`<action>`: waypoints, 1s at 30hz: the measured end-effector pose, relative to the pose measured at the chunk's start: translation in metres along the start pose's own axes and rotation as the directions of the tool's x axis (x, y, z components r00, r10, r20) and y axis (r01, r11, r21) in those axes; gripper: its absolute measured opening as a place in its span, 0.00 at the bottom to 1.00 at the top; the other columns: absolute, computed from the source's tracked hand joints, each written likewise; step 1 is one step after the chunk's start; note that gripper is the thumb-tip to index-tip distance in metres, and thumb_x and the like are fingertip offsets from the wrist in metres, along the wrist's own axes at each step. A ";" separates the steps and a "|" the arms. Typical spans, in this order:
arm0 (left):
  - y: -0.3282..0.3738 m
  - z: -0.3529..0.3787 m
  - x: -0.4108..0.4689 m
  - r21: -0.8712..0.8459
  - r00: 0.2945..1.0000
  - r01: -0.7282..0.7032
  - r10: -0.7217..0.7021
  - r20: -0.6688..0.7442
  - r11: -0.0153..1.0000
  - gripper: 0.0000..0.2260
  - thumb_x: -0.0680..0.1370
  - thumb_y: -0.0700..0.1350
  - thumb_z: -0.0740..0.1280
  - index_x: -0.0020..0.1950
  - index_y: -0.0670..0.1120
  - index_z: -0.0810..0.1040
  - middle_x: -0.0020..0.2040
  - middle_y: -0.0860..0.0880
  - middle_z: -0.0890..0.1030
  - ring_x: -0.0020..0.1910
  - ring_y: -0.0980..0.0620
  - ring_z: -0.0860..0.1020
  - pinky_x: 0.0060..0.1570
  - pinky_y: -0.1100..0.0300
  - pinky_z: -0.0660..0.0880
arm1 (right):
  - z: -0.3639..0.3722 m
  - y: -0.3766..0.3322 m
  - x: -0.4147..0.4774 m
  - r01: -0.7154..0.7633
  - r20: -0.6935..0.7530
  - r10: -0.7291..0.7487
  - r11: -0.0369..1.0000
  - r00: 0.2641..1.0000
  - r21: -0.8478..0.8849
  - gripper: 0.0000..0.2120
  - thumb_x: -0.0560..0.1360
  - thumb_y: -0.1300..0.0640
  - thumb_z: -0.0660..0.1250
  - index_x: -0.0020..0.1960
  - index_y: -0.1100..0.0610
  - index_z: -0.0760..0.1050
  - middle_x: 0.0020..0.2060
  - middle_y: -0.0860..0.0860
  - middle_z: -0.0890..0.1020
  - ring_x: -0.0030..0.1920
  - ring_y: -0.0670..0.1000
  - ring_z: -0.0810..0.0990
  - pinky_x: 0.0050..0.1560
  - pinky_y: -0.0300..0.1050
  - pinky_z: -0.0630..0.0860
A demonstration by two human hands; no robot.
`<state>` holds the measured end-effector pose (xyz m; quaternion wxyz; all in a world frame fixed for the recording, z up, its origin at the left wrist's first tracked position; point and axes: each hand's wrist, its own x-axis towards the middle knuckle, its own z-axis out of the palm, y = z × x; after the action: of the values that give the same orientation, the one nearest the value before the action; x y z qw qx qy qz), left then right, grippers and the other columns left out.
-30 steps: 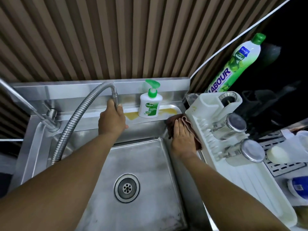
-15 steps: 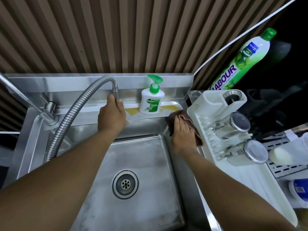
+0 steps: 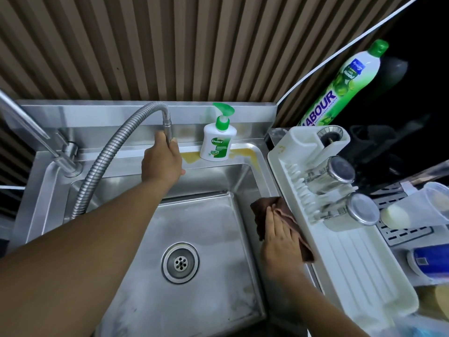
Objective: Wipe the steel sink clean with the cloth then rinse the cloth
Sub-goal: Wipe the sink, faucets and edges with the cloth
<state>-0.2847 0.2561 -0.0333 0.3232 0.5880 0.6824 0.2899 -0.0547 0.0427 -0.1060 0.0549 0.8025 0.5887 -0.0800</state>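
Observation:
The steel sink (image 3: 206, 227) fills the middle of the view, with a round drain (image 3: 180, 262) in its floor. My right hand (image 3: 279, 239) lies flat on a brown cloth (image 3: 261, 215), pressing it against the sink's right rim beside the white rack. My left hand (image 3: 161, 160) is closed around the tip of the flexible metal faucet hose (image 3: 109, 161) at the back rim. No water is visibly running.
A Dettol pump bottle (image 3: 217, 142) stands on the back ledge over a yellowish stain (image 3: 243, 152). A white drying rack (image 3: 340, 239) with two steel-lidded jars (image 3: 340, 171) sits right of the sink. A green dish-soap bottle (image 3: 345, 81) leans behind it. A tap lever (image 3: 31, 127) is at left.
My right hand has slid the cloth along the right rim from the back corner toward me. My left hand still holds the hose tip.

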 end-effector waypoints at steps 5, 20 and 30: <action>-0.006 0.005 0.004 0.011 1.000 -0.001 0.001 -0.023 1.000 0.11 0.85 0.54 0.53 0.52 0.47 0.66 0.47 0.44 0.81 0.29 0.47 0.83 0.29 0.59 0.68 | -0.019 -0.025 0.100 0.038 -0.004 -0.038 0.999 0.999 -0.004 0.35 0.79 0.54 0.56 0.81 0.61 0.46 0.79 0.58 0.59 0.79 0.55 0.57 0.76 0.54 0.51; -0.010 0.003 0.005 -0.002 0.999 -0.042 0.042 -0.025 0.999 0.11 0.85 0.54 0.54 0.53 0.47 0.66 0.47 0.44 0.81 0.29 0.46 0.83 0.36 0.56 0.76 | 0.015 0.010 -0.041 -0.043 -0.014 0.042 0.998 0.999 -0.055 0.39 0.69 0.62 0.64 0.79 0.62 0.59 0.72 0.60 0.72 0.71 0.58 0.73 0.68 0.57 0.70; -0.012 0.002 0.005 0.006 0.998 -0.057 0.058 -0.021 0.998 0.12 0.85 0.54 0.53 0.53 0.45 0.65 0.46 0.43 0.80 0.30 0.46 0.83 0.29 0.58 0.70 | -0.016 -0.031 0.104 0.118 -0.026 -0.134 0.936 0.991 -0.332 0.34 0.81 0.55 0.52 0.81 0.63 0.40 0.81 0.58 0.48 0.79 0.58 0.54 0.74 0.56 0.58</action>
<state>-0.2907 0.2595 -0.0441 0.3058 0.6052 0.6694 0.3034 -0.0525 0.1528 -0.1098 0.1691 0.7442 0.6452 0.0355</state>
